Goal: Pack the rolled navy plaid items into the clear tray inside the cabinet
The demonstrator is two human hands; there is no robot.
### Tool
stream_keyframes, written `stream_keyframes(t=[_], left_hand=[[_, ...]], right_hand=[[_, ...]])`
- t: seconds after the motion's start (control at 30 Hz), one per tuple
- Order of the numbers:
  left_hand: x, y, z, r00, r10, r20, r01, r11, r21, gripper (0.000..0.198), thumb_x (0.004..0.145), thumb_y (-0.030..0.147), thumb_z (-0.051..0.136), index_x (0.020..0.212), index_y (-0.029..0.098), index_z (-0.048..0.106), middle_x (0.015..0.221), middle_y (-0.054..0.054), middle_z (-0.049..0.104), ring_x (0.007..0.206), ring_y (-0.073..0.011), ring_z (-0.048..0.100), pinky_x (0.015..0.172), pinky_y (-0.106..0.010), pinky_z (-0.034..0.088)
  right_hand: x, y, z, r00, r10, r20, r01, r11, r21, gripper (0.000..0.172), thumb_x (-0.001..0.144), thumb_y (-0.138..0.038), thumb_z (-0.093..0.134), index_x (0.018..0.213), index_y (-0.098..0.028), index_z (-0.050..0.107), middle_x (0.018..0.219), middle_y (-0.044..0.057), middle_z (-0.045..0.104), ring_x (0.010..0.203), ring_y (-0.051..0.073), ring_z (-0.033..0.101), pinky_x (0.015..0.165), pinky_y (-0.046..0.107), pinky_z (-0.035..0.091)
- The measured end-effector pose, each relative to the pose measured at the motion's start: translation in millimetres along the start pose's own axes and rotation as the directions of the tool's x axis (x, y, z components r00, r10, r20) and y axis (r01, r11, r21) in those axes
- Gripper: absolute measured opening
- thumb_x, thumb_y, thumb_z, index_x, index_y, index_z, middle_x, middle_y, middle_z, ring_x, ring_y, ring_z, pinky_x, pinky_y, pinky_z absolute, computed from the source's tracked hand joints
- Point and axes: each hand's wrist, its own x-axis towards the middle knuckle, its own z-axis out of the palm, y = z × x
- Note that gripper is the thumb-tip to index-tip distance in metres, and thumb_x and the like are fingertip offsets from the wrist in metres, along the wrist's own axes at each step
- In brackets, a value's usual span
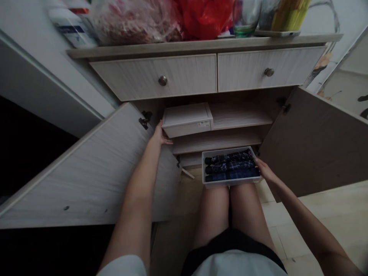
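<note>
A white storage box [188,119] sits on the upper shelf at the left side of the cabinet, jutting slightly over the shelf's front edge. My left hand [162,134] grips its left front corner, thumb along the side and fingers below. On my thighs rests a white open tray [230,183] with three folded umbrellas [231,167] lying side by side, dark plaid and blue. Its right end is held by my right hand [263,169]; some of those fingers are hidden behind the rim.
The left door [94,176] and right door [316,142] of the cabinet stand swung outward on either side. Two drawers [188,76] are closed above. On the top stand plastic bags [138,19], a glass [246,19] and white bottles [70,28].
</note>
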Motion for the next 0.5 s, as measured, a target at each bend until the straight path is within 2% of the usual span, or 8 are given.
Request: stream_keyframes(t=[0.07,0.17,0.23,0.37,0.5], left_hand=[[-7.6,-0.5,4.8,0.999,-0.022,0.047,0.025,0.998,-0.06,0.07,0.089,0.064,0.048,0.136,0.012,0.049,0.126,-0.023,0.059,0.13,-0.0412,0.054,0.105,-0.063,0.042],[-22.7,-6.2,10.0,0.993,0.08,0.089,-0.065,0.985,-0.16,0.045,0.093,0.048,0.051,0.129,0.02,0.056,0.118,-0.015,0.064,0.124,-0.0319,0.059,0.107,-0.057,0.045],[-34.9,-12.1,7.5,0.991,0.111,0.075,-0.096,0.978,-0.184,0.039,0.093,0.043,0.053,0.126,0.022,0.057,0.116,-0.012,0.065,0.121,-0.029,0.059,0.108,-0.055,0.047],[-63.0,-25.2,-13.7,0.988,0.157,0.014,-0.15,0.967,-0.207,0.038,0.093,0.04,0.054,0.127,0.022,0.056,0.118,-0.009,0.065,0.122,-0.0273,0.058,0.107,-0.055,0.048],[-90.1,-40.4,-41.2,0.986,0.165,-0.008,-0.163,0.962,-0.219,0.033,0.095,0.039,0.049,0.121,0.022,0.058,0.116,-0.009,0.065,0.121,-0.0271,0.059,0.103,-0.053,0.053]], right_hand=[[-2.2,-4.3,1.3,1.0,0.022,-0.012,-0.021,0.999,0.043,0.072,0.072,-0.082,0.059,0.112,-0.024,0.074,0.109,0.004,0.075,0.113,0.03,0.064,0.102,0.047,0.048],[-6.6,-12.0,3.2,0.997,0.082,-0.001,-0.082,0.99,0.117,0.07,0.07,-0.075,0.067,0.116,-0.023,0.073,0.109,0.005,0.075,0.106,0.028,0.066,0.093,0.043,0.052],[-9.8,-16.1,3.0,0.99,0.142,-0.017,-0.137,0.975,0.176,0.07,0.067,-0.069,0.072,0.117,-0.021,0.073,0.105,0.005,0.076,0.098,0.027,0.068,0.083,0.039,0.055],[-16.8,-18.2,-6.3,0.978,0.193,-0.075,-0.166,0.947,0.275,0.061,0.062,-0.059,0.077,0.108,-0.019,0.075,0.094,0.005,0.077,0.084,0.025,0.07,0.068,0.034,0.056],[-23.0,-16.2,-35.3,0.966,0.141,-0.215,-0.068,0.947,0.314,0.044,0.062,-0.05,0.078,0.095,-0.022,0.078,0.089,0.005,0.077,0.088,0.027,0.071,0.07,0.035,0.059]])
